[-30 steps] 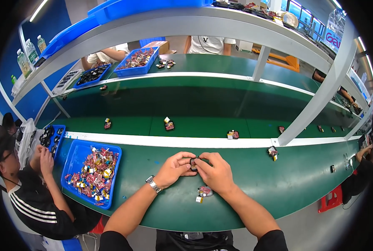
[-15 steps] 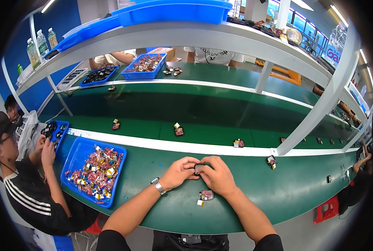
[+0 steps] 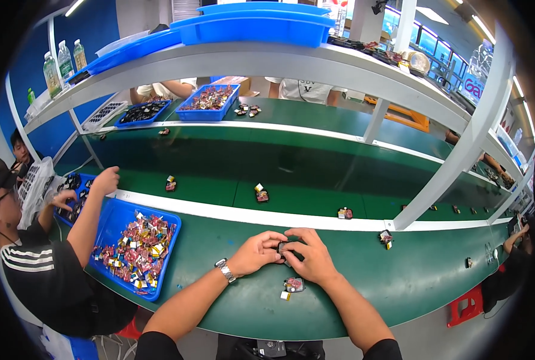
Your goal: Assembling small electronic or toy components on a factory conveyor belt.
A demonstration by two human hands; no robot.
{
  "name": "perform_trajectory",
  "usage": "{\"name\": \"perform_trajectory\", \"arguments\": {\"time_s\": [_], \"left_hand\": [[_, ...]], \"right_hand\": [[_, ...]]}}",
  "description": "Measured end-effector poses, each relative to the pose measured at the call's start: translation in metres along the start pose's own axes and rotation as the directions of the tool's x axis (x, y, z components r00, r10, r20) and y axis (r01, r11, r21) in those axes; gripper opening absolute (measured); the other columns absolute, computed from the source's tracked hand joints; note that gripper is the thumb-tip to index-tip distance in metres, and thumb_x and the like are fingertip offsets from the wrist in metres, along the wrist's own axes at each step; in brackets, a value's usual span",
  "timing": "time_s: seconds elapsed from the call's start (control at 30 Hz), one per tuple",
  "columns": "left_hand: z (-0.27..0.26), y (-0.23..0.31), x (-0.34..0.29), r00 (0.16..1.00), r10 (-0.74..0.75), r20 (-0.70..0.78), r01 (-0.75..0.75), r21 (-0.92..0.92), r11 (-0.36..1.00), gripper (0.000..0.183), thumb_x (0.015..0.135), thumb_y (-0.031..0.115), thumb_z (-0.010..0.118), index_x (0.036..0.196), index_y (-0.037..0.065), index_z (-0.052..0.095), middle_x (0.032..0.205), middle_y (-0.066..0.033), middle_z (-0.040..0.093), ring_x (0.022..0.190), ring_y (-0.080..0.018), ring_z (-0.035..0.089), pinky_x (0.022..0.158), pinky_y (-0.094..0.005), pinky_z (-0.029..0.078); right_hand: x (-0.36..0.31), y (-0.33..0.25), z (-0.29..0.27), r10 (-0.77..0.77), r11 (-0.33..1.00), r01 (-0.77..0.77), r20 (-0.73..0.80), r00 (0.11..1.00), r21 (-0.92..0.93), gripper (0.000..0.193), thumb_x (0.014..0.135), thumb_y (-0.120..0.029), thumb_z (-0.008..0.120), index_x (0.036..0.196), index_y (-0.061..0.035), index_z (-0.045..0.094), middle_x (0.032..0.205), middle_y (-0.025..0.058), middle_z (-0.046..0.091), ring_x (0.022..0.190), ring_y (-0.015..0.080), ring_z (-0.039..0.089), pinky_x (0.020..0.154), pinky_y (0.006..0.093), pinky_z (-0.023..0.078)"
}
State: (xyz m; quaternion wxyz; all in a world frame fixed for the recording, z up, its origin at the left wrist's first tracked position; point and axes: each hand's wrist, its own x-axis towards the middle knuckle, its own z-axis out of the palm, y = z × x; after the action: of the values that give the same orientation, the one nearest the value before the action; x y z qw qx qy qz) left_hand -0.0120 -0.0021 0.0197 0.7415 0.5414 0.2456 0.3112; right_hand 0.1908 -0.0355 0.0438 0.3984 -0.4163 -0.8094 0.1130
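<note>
Over the green table, my two hands meet around a small dark, flat, case-like piece (image 3: 284, 246). My left hand (image 3: 258, 253) pinches its left side, with a metal-banded watch on that wrist. Fingers of my right hand (image 3: 311, 257) press on it from the right and cover much of it, so its inner detail cannot be made out. Just below the hands, a small reddish electronic module (image 3: 293, 284) in a dark case lies on the table, a white-and-yellow battery (image 3: 286, 295) beside its lower edge.
At left stands a blue tray (image 3: 105, 231) heaped with battery-and-board pieces. A co-worker's raised hand (image 3: 106, 180) is beyond it. Several modules lie on the green belt (image 3: 213, 156) behind a white rail (image 3: 219, 210). Another module (image 3: 386, 239) sits near a white post (image 3: 441, 156).
The co-worker at left has lifted one arm from the tray and reached toward the belt. My hands stay together on the dark piece with slight finger shifts. The view has tilted a little.
</note>
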Motion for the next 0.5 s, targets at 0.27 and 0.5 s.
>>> {"name": "perform_trajectory", "arguments": {"time_s": [0.27, 0.5], "left_hand": [[0.005, 0.002, 0.0, 0.997, -0.061, -0.055, 0.062, 0.013, 0.998, 0.032, 0.098, -0.001, 0.045, 0.13, 0.0, 0.045, 0.123, -0.014, 0.058, 0.113, -0.02, 0.06, 0.098, -0.037, 0.053], [0.004, -0.001, 0.001, 0.996, -0.035, -0.081, 0.035, -0.004, 0.999, 0.031, 0.098, -0.001, 0.045, 0.129, 0.001, 0.047, 0.121, -0.0124, 0.059, 0.112, -0.0196, 0.06, 0.098, -0.0363, 0.053]], "right_hand": [[-0.005, 0.002, -0.006, -0.001, 0.992, -0.004, 0.042, 0.999, 0.127, 0.011, 0.076, -0.007, 0.072, 0.086, -0.0063, 0.069, 0.118, 0.0098, 0.061, 0.113, 0.0308, 0.055, 0.093, 0.0396, 0.049], [-0.008, -0.001, 0.006, 0.018, 0.999, -0.015, -0.074, 0.997, 0.041, 0.013, 0.076, -0.007, 0.071, 0.088, -0.0056, 0.068, 0.115, 0.0094, 0.061, 0.111, 0.0302, 0.057, 0.092, 0.0392, 0.049]]}}
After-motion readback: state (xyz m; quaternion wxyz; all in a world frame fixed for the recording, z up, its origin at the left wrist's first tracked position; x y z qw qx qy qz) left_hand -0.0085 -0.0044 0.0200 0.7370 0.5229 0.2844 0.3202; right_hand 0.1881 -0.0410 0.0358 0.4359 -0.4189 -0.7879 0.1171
